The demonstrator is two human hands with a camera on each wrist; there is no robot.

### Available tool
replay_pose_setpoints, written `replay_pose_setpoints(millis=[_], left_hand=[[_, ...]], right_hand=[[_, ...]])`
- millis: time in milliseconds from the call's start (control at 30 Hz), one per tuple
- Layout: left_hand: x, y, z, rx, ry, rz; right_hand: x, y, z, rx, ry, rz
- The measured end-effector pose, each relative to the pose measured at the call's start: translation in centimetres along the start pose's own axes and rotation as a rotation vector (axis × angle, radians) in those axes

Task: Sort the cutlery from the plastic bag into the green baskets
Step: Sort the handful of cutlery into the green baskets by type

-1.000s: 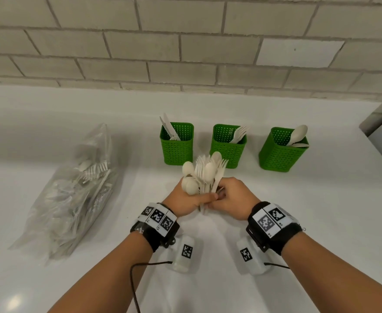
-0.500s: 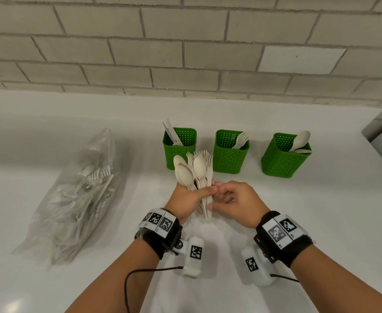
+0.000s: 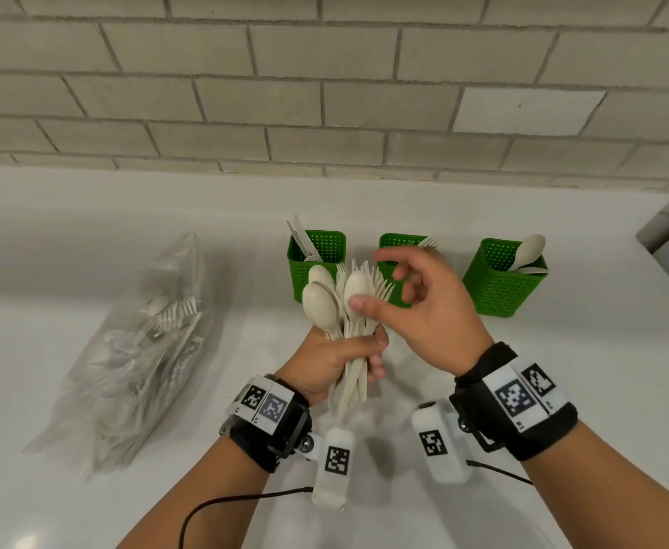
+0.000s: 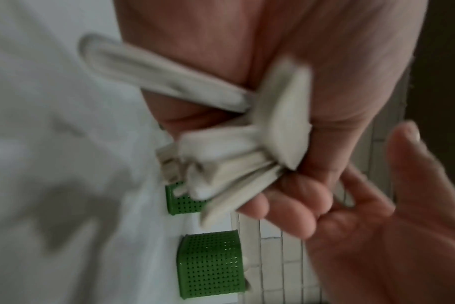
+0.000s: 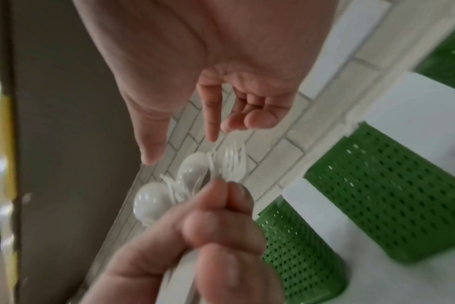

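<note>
Left hand [image 3: 335,360] fist-grips bundle of pale plastic spoons and forks [image 3: 341,301] by handles, heads upright. Right hand [image 3: 424,311] empty, fingers spread, thumb beside spoon bowl. 3 green perforated baskets [image 3: 499,287] just behind.

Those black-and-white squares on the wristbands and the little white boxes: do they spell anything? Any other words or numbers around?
No readable words or numbers anywhere.
Wristband squares: coded patterns, not letters; the tiny marks beside them are too small to read.
White boxes: the same kind of pattern, no text.
Green baskets, plastic bag, cutlery: unmarked.
</note>
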State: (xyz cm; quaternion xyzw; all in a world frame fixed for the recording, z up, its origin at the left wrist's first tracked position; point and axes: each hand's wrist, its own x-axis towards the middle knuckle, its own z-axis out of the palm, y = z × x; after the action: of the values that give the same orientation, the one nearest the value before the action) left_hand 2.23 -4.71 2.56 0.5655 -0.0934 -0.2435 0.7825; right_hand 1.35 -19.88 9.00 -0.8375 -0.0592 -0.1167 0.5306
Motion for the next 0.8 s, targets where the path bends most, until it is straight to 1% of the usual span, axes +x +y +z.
replay_pose_setpoints(millis=[33,100,167,233,300,400,500,600,700,767,800], left_hand=[[0.0,0.2,0.1,0.061,0.013,0.025],[0.0,0.4,0.5,0.172,0.089,0.101],[0.2,0.2,0.5,0.240,0.193,0.160],[0.3,-0.2,0.3,0.315,0.243,0.192],[0.2,-0.4,0.3,0.362,0.229,0.225],[0.1,-0.4,0.4,0.368,0.221,0.233],[-0.3,-0.1,0.5,0.311,0.177,0.200],[-0.6,0.3,0.3,0.219,0.091,0.150],[-0.8,0.6,0.4,0.173,0.028,0.091],[-0.7,0.8,0.7,0.220,0.062,0.087],[-0.6,0.7,0.7,0.250,0.094,0.093]], right_hand=[[-0.3,-0.5,0.1,-0.081,-0.011,-0.056],[-0.4,-0.8,0.2,-0.183,-0.041,-0.118],[0.1,-0.7,0.0,-0.158,-0.079,-0.125],[0.6,-0.5,-0.5,-0.042,-0.138,-0.082],[0.7,-0.5,-0.8,-0.008,-0.183,-0.060],[0.7,-0.4,-1.0,-0.003,-0.191,-0.064],[0.8,0.0,-1.4,0.041,-0.168,-0.052],[0.9,0.0,-1.7,0.082,-0.154,-0.035],[0.9,-0.1,-1.7,0.040,-0.159,-0.045],[0.8,-0.2,-1.6,-0.036,-0.154,-0.078],[0.7,-0.3,-1.6,-0.114,-0.136,-0.108]])
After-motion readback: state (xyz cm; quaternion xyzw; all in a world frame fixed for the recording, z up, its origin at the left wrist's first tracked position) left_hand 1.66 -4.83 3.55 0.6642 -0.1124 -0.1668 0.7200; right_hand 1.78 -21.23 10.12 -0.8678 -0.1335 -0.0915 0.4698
